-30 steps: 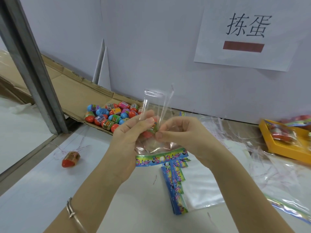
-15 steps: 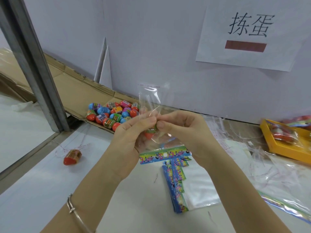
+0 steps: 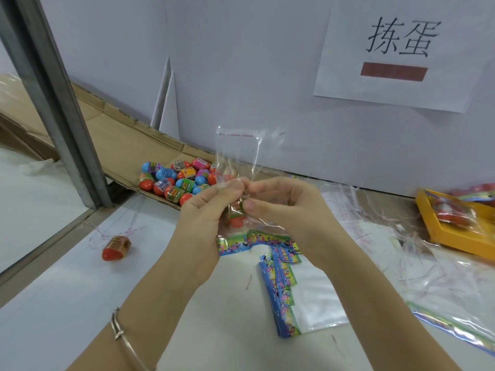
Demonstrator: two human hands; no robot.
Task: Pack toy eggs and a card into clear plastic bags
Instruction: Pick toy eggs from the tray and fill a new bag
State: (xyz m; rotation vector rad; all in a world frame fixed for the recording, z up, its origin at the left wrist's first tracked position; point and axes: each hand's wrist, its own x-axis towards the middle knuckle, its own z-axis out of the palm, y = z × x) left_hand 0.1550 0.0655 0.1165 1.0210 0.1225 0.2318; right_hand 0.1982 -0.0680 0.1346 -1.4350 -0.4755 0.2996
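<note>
A clear plastic bag [image 3: 237, 148] stands upright in the air, its flap with a red-dotted strip on top. My left hand [image 3: 206, 210] and my right hand [image 3: 278, 207] pinch it at mid-height, fingertips nearly meeting. Inside the bag, below my fingers, sits a red toy egg [image 3: 237, 219], and a colourful card [image 3: 251, 241] lies across the bag's bottom. A pile of several toy eggs [image 3: 179, 182] rests on the cardboard behind my left hand. One loose red egg [image 3: 116, 247] lies on the white table at the left.
A stack of colourful cards on clear bags [image 3: 282, 287] lies below my hands. Crumpled clear bags [image 3: 401, 236] spread to the right, with a yellow tray [image 3: 455, 226] at the far right. A metal post [image 3: 53, 97] stands at left; flattened cardboard [image 3: 120, 137] lines the wall.
The bag's top has straightened and now stands more upright and flat. My hands have stayed together on the bag at the same place.
</note>
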